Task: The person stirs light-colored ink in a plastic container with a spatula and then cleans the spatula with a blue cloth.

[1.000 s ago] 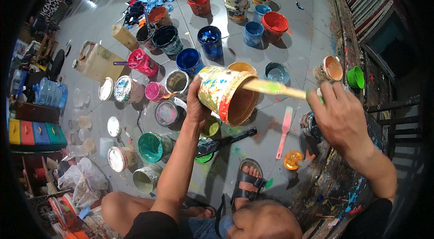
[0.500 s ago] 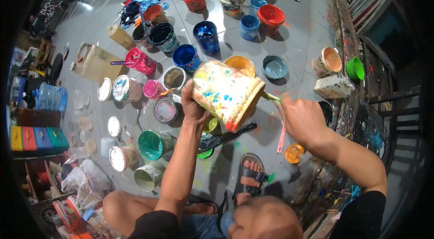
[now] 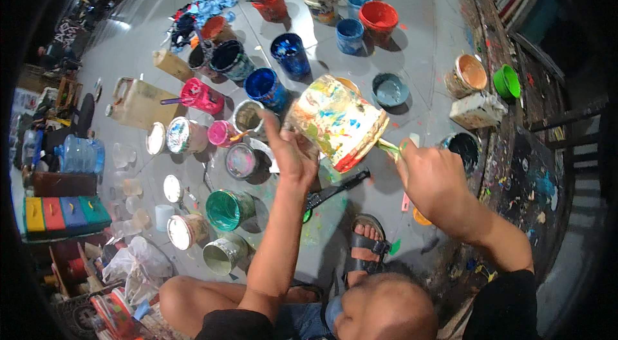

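A white paint bucket (image 3: 341, 122), smeared with many colours, hangs tilted in front of me. Its mouth faces down to the right, and red paint marks the lower rim. My left hand (image 3: 295, 152) supports it at the base end, with the thumb stretched away and the other fingers partly hidden against the bucket. My right hand (image 3: 432, 178) is closed around a thin green-smeared stick (image 3: 387, 146) whose far end goes to the bucket's mouth. What lies inside the bucket is hidden. Below it, a black flat tool (image 3: 338, 189) rests on the floor.
Left of my forearm stand a green paint pot (image 3: 230, 210) and an off-white pot (image 3: 224, 255). Beyond are blue pots (image 3: 265, 90), red pots (image 3: 378, 21) and a pink pot (image 3: 203, 97). At right are an orange-filled bucket (image 3: 468, 76) and a dark pot (image 3: 462, 147).
My left thumb has come off the bucket's side and now points away. The bucket has turned and shifted a little right in view. My right hand still grips the stick.
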Demonstrator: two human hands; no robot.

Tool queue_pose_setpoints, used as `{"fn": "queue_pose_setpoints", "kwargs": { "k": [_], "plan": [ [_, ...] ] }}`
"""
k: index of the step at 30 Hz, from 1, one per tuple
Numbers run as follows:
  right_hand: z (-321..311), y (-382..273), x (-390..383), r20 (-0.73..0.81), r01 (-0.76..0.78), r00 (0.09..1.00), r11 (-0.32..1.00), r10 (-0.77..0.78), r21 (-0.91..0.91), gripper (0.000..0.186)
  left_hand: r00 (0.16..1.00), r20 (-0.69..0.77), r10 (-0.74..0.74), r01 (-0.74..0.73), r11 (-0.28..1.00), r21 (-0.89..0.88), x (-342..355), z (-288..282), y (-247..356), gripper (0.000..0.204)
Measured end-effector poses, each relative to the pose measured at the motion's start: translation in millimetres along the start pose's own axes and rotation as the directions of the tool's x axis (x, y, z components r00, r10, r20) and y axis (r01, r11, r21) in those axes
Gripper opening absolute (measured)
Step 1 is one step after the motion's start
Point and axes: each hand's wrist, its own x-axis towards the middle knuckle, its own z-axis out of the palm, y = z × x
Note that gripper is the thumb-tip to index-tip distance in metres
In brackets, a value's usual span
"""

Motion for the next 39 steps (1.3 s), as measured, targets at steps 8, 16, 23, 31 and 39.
{"fn": "queue_pose_setpoints", "kwargs": {
  "k": [8,16,23,31,39],
  "plan": [
    [-9,-32,-3,-0.149,0.115,0.975,0.951,-0.163,-0.287,0.022,0.999,-0.030,-0.024,0.030,0.979,0.201,4,22,9,0.072],
    [20,-27,8,-0.287,0.152,0.899,0.849,-0.332,-0.506,0.007,0.920,0.221,-0.323,0.320,0.946,0.049,-23,2,33,0.074],
    [14,-28,10,-0.270,0.147,0.915,0.870,-0.301,-0.471,0.008,0.982,0.151,-0.113,0.145,0.965,-0.219,-5,8,13,0.062],
    [21,-15,30,-0.220,-0.110,0.974,0.955,0.048,-0.275,0.010,0.956,0.255,0.145,-0.073,0.960,-0.271,-10,2,28,0.074],
    [29,-26,32,0.188,-0.132,0.977,0.976,0.098,0.175,0.029,0.960,0.220,0.174,-0.120,0.964,-0.237,-4,5,29,0.072]
  ]
}}
